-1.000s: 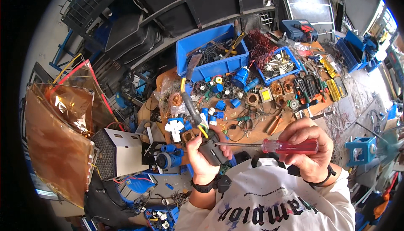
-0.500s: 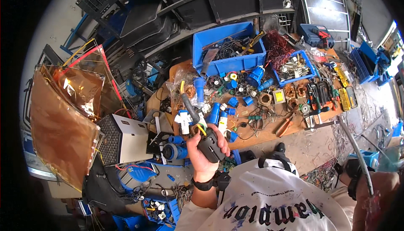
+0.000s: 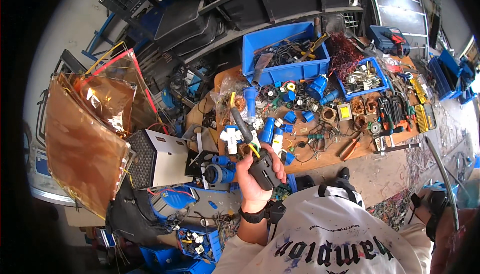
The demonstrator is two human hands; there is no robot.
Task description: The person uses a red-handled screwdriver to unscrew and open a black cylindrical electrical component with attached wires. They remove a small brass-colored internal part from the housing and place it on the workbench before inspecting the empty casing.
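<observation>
The hands are well apart: the left hand point(image 3: 253, 190) is clasped around a black housing point(image 3: 265, 172) near the tabletop point(image 3: 320, 163) edge, a cable point(image 3: 241, 125) at its upper end. The right hand point(image 3: 462, 219), dim at lower right, grips a screwdriver point(image 3: 442, 170), shaft upward. A blue crate point(image 3: 295, 74) stands behind

Free strip along the bench point(image 3: 322, 160) front edge, btwn the L hand point(image 3: 254, 181) & the orange-handled pliers point(image 3: 347, 150). Blue connectors point(image 3: 267, 130) crowd the spot just past that hand; farther back, big blue bin point(image 3: 295, 74) & small blue tray point(image 3: 366, 92) block the way.
</observation>
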